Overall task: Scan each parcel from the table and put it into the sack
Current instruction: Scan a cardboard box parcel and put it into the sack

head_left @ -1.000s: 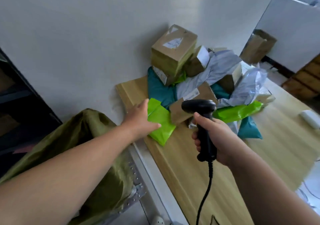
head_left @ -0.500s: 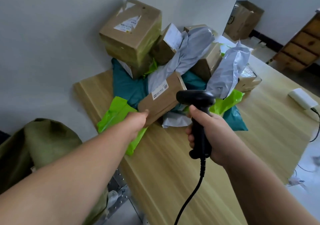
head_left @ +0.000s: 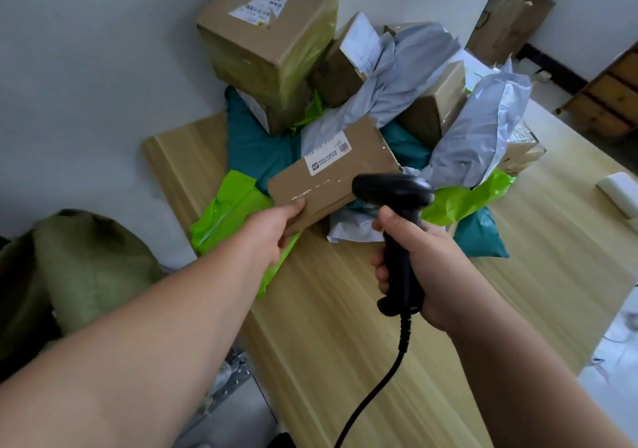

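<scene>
The flat brown parcel (head_left: 331,171) lies at the near edge of the heap on the table (head_left: 345,326), propped on the mailers under it, with its long axis running from near-left to far-right. Its white label (head_left: 326,157) faces up at the far end. My left hand (head_left: 272,230) is the nearer one and has it by the near-left corner, thumb on the top face. The other fingers are hidden underneath, so I take this for a pinch. My right hand (head_left: 414,257) is wrapped round the grip of the one black scanner (head_left: 393,188), whose head hangs just beside the parcel's near-right edge, the label lying up and to the left of it. To my mind the next move turns on bringing label and scanner head to face each other. The sack (head_left: 86,257), one, olive, slumps off the table's left end, on my left hand's side. In the heap I count at least six cardboard boxes with mine, two big grey bags, two bright green mailers and three teal patches that may or may not be separate. One more box (head_left: 511,16) stands well apart by the far wall.
</scene>
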The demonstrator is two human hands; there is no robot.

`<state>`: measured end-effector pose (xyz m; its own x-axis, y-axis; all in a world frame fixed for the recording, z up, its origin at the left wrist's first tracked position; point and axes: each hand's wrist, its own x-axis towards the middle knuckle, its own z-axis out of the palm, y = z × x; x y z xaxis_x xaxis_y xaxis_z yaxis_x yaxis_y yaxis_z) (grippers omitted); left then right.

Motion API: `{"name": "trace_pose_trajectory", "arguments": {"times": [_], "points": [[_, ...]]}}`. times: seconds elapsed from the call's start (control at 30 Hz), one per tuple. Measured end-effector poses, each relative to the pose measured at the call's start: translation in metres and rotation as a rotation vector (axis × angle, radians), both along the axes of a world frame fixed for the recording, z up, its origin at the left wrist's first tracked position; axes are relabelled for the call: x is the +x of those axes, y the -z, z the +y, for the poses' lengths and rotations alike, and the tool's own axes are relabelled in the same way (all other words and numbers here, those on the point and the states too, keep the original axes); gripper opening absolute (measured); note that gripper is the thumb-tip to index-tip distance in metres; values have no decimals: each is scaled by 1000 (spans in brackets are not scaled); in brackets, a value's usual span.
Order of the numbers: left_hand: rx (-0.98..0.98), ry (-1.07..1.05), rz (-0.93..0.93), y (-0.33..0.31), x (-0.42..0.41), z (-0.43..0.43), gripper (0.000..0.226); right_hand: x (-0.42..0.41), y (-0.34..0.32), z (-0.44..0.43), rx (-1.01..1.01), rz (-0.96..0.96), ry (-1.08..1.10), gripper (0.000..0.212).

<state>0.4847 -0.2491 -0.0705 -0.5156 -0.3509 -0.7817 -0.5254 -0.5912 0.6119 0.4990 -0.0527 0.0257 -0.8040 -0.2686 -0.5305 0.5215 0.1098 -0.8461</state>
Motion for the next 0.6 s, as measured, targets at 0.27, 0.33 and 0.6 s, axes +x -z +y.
{"name": "trace_pose_trajectory", "arguments": {"times": [0.27,0.33,0.6], "points": [[21,129,128,-48,42,-31,15,25,-32,-16,-40,46,3,33],[-42,121,196,-65,56,-41,22,36,-43,-24,-58,70,1,31],[-695,189,416,-118,121,-80,41,75,-89,-57,-113,245,129,19]]}}
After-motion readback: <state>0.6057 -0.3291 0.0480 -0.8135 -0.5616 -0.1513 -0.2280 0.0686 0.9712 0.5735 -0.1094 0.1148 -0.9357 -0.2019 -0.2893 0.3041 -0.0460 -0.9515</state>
